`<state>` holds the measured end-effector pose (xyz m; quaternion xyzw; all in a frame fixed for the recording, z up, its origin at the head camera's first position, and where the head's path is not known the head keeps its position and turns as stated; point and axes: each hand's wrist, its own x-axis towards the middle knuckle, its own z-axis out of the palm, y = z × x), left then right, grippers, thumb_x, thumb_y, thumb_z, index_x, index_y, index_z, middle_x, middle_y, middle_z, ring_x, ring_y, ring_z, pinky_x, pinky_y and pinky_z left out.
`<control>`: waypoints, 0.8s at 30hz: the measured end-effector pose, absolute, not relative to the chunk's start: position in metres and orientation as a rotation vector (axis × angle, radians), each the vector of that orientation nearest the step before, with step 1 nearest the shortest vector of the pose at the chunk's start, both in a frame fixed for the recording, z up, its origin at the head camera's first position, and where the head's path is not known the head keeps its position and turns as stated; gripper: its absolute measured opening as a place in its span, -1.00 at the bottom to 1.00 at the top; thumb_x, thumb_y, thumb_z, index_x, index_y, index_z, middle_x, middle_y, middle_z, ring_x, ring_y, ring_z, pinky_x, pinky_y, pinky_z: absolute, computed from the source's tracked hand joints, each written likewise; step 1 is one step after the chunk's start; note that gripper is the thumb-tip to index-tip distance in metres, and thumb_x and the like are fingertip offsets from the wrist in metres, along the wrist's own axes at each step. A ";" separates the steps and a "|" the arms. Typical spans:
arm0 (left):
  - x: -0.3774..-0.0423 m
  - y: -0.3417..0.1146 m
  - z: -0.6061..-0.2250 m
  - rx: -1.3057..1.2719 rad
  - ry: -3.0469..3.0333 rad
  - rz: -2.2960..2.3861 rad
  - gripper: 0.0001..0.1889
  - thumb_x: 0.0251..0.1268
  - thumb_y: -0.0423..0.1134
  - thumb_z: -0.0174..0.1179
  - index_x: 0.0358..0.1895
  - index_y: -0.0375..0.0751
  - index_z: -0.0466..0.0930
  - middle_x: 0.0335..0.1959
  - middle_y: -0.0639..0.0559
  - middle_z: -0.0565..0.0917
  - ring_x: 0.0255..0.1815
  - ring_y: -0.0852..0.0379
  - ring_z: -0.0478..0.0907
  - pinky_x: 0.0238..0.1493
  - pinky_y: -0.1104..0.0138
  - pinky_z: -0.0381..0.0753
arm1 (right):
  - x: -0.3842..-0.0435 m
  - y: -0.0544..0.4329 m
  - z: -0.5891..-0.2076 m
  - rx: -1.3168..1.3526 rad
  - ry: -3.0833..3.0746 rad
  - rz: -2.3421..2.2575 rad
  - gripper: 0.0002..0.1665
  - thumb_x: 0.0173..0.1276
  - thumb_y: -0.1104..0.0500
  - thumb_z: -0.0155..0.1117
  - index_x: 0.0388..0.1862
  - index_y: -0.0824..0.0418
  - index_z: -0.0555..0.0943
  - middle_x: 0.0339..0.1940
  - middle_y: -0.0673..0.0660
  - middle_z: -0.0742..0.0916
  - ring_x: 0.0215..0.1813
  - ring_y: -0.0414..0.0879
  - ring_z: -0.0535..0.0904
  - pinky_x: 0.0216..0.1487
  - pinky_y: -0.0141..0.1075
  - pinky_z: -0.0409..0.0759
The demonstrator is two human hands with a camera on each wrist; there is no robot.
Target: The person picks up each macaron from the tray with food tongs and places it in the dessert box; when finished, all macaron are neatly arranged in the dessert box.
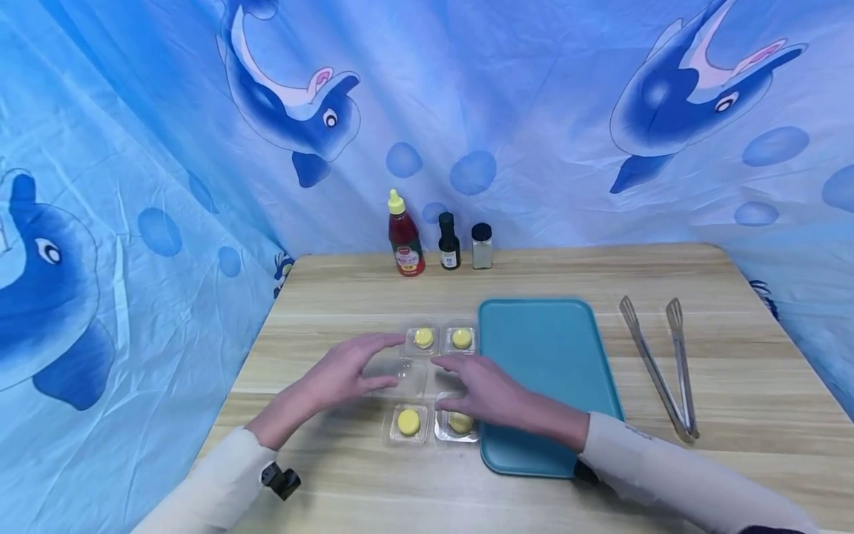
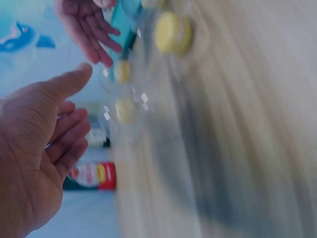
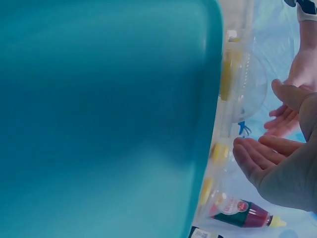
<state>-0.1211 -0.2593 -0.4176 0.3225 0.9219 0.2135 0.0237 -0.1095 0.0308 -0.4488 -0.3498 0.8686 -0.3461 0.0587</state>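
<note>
Several small clear plastic boxes sit on the table in two rows, each with a yellow macaron inside. A transparent lid lies raised between the rows on the left. My left hand hovers beside the left boxes, thumb apart from loosely bent fingers, nothing in its grasp. Over the right boxes is my right hand, also holding nothing; it partly covers the near right box. The two palms face each other across the boxes, as the left wrist view also shows with a yellow macaron close by.
A teal tray lies right of the boxes, under my right forearm. Metal tongs rest spread farther right. Along the back edge stand a red sauce bottle, a small dark bottle and a black-capped jar.
</note>
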 end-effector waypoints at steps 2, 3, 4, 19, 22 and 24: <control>-0.123 -0.268 -0.422 0.997 2.840 0.668 -0.25 0.25 -0.10 0.58 0.49 -0.15 0.52 0.43 -0.09 0.60 0.41 -0.11 0.56 0.43 -0.09 0.54 | -0.113 0.025 -0.452 -1.058 2.628 -1.049 -0.15 0.27 0.04 0.66 0.44 0.35 0.55 0.36 0.22 0.70 0.34 0.10 0.64 0.36 0.00 0.64; -0.124 -0.272 -0.424 1.000 2.830 0.675 -0.24 0.23 -0.10 0.59 0.48 -0.17 0.52 0.43 -0.09 0.60 0.39 -0.11 0.57 0.42 -0.08 0.55 | -0.115 0.022 -0.454 -1.060 2.633 -1.050 -0.16 0.26 0.05 0.67 0.43 0.36 0.57 0.34 0.23 0.71 0.32 0.10 0.65 0.35 0.00 0.65; -0.124 -0.276 -0.427 1.003 2.822 0.681 -0.24 0.22 -0.11 0.60 0.48 -0.19 0.52 0.42 -0.10 0.61 0.37 -0.10 0.59 0.40 -0.07 0.57 | -0.117 0.019 -0.455 -1.049 2.638 -1.047 -0.17 0.26 0.04 0.67 0.42 0.35 0.58 0.33 0.22 0.71 0.33 0.10 0.65 0.36 0.00 0.64; -0.122 -0.291 -0.452 0.911 2.801 0.669 -0.18 0.21 0.06 0.56 0.48 -0.20 0.50 0.34 -0.09 0.66 0.24 -0.02 0.67 0.34 -0.02 0.64 | -0.121 -0.007 -0.470 -0.896 2.692 -1.020 -0.16 0.24 0.00 0.68 0.38 0.38 0.59 0.25 0.28 0.74 0.27 0.12 0.68 0.33 -0.03 0.66; -0.121 -0.290 -0.454 0.889 2.793 0.683 -0.20 0.24 0.07 0.55 0.48 -0.21 0.50 0.33 -0.09 0.67 0.23 0.00 0.68 0.33 0.00 0.64 | -0.120 -0.010 -0.471 -0.870 2.700 -1.023 -0.15 0.24 0.01 0.68 0.38 0.39 0.58 0.23 0.28 0.75 0.23 0.10 0.69 0.29 -0.07 0.69; -0.120 -0.289 -0.455 0.884 2.794 0.694 -0.20 0.25 0.06 0.54 0.48 -0.22 0.49 0.31 -0.10 0.68 0.21 0.00 0.69 0.32 -0.01 0.66 | -0.120 -0.012 -0.473 -0.862 2.706 -1.027 -0.16 0.23 0.01 0.68 0.37 0.39 0.59 0.20 0.28 0.76 0.19 0.09 0.70 0.24 -0.08 0.71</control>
